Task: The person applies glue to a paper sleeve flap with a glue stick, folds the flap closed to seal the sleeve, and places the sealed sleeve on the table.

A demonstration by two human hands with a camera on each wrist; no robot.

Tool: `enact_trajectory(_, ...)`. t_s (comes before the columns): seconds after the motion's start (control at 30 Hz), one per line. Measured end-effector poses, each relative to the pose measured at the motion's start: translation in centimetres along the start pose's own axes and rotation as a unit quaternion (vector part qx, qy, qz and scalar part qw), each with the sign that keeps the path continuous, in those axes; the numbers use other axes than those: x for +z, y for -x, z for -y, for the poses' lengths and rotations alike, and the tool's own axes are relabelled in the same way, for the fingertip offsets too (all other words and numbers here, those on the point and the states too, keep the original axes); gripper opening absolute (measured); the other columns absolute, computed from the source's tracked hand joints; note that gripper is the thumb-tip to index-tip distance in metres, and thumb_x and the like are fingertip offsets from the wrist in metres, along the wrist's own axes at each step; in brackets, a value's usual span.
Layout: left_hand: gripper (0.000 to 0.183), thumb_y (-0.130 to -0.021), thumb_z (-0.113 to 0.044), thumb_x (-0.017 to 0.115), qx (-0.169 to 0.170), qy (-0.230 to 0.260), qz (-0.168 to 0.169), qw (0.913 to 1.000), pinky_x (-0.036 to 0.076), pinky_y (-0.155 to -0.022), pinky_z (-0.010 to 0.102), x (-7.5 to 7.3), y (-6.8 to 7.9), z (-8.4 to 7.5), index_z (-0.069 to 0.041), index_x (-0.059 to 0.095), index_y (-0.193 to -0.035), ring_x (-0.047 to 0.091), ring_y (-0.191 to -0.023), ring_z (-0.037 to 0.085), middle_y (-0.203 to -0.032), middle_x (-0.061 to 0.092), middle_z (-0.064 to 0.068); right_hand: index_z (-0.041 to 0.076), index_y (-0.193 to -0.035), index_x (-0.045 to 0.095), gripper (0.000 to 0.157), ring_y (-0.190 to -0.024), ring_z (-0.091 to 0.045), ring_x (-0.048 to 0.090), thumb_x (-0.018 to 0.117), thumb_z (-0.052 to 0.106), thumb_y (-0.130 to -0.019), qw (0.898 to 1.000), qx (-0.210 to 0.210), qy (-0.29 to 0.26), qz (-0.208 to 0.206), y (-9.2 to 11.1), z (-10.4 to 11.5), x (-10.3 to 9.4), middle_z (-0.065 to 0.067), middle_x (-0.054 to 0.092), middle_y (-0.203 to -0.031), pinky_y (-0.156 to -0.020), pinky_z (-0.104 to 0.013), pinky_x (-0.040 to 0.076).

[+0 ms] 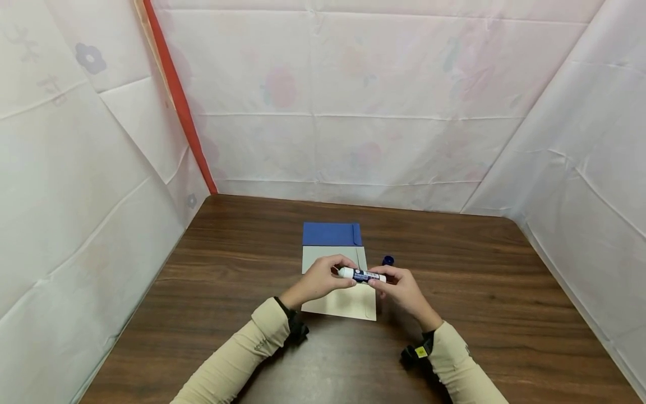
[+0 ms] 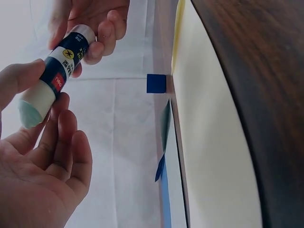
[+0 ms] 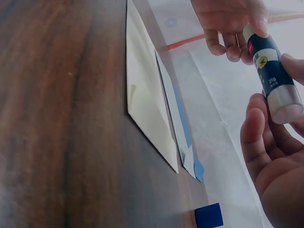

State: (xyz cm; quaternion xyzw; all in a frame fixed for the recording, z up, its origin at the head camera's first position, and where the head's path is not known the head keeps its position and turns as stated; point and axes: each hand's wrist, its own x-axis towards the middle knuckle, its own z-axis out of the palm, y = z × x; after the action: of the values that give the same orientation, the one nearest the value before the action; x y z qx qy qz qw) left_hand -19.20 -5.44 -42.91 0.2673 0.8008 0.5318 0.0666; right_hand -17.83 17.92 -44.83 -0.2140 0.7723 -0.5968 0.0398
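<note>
A glue stick (image 1: 364,275) with a white and dark blue label is held level above the envelopes, its cap off and pale glue showing at the left end. My left hand (image 1: 323,278) pinches it near the glue end between thumb and fingers. At the white base end, my right hand (image 1: 404,289) pinches it too. Below lies a cream envelope (image 1: 338,303), partly covered by the hands in the head view. Beyond it are a pale grey-green envelope (image 1: 328,253) and a blue envelope (image 1: 330,234), their flaps to the right.
The dark blue glue cap (image 1: 388,260) stands on the brown wooden table (image 1: 479,280), right of the envelopes. White patterned sheets (image 1: 353,101) hang around the back and sides. A red strip (image 1: 181,101) runs down the back left corner.
</note>
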Motion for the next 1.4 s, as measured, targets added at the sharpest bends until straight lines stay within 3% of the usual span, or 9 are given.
enact_trajectory(0.37,0.024,-0.085,-0.012,0.075,-0.001,0.024,-0.022,0.9995,0.051,-0.076,0.024,-0.2,0.2,-0.4,-0.005,0.070,-0.107,0.058,-0.081,0.008,-0.099,0.070,0.012,-0.013,-0.109,0.064,0.027,-0.065,-0.006,0.059,0.068,0.004,-0.089,0.998,0.023,-0.041,0.033,-0.2,0.2,0.3,0.006,0.063,-0.078,-0.058,-0.027,0.055)
enact_trajectory(0.63,0.026,-0.085,-0.016,0.076,-0.004,0.040,-0.026,0.9989,0.052,-0.078,0.026,-0.1,0.1,-0.3,-0.006,0.069,-0.108,0.058,-0.081,0.010,-0.095,0.068,0.010,-0.019,-0.109,0.061,0.031,-0.068,-0.004,0.063,0.070,0.001,-0.086,0.996,-0.008,-0.072,0.060,-0.3,-0.1,0.7,0.012,0.068,-0.083,-0.060,-0.025,0.056)
enact_trajectory(0.83,0.026,-0.084,-0.017,0.075,-0.018,0.049,-0.031,0.9982,0.049,-0.075,0.024,0.0,-0.1,-0.8,-0.005,0.069,-0.106,0.057,-0.080,0.011,-0.091,0.067,0.009,-0.019,-0.109,0.060,0.029,-0.070,-0.003,0.063,0.068,-0.001,-0.088,0.995,-0.038,-0.073,0.062,-0.4,-0.4,0.8,0.012,0.068,-0.087,-0.061,-0.026,0.057)
enact_trajectory(0.97,0.025,-0.085,-0.016,0.074,-0.010,0.063,-0.031,0.9975,0.050,-0.075,0.023,0.2,-0.3,-0.9,-0.002,0.070,-0.106,0.057,-0.080,0.009,-0.093,0.066,0.011,-0.019,-0.110,0.060,0.029,-0.072,-0.004,0.064,0.066,0.000,-0.089,0.993,-0.050,-0.082,0.064,-0.5,-0.5,0.8,0.011,0.069,-0.089,-0.062,-0.027,0.057)
enact_trajectory(1.4,0.022,-0.088,-0.013,0.073,0.010,0.082,-0.031,0.9961,0.052,-0.074,0.022,0.4,-0.3,-1.2,-0.002,0.072,-0.106,0.058,-0.084,0.009,-0.099,0.064,0.014,-0.020,-0.116,0.057,0.033,-0.075,-0.006,0.066,0.062,0.003,-0.093,0.992,-0.039,-0.097,0.074,-0.6,0.2,0.8,0.010,0.070,-0.093,-0.068,-0.028,0.058)
